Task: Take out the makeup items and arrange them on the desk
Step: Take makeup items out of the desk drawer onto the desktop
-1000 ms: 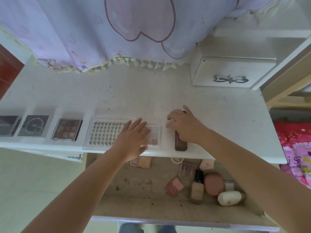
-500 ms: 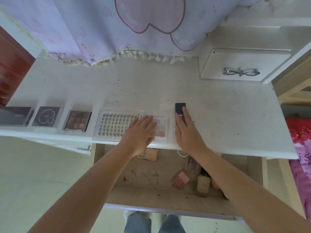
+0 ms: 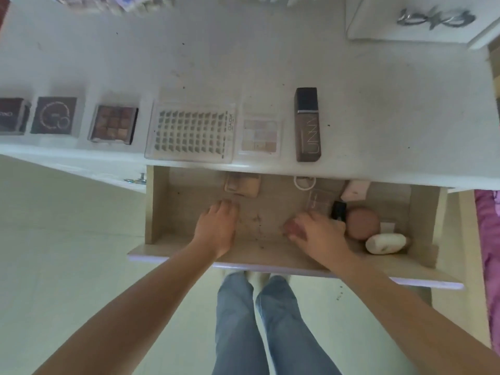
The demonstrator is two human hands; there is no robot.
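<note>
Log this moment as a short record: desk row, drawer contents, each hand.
desk row: six items along the front edge of the desk, ending at the right with the dark UNNY tube
drawer: open drawer holds a beige compact, round sponge, white bottle
left hand: inside drawer, holds nothing
right hand: over a pink compact, grip unclear

Matt wood-look drawer (image 3: 159,201) (speckled), clear glossy plastic lash case (image 3: 189,131).
</note>
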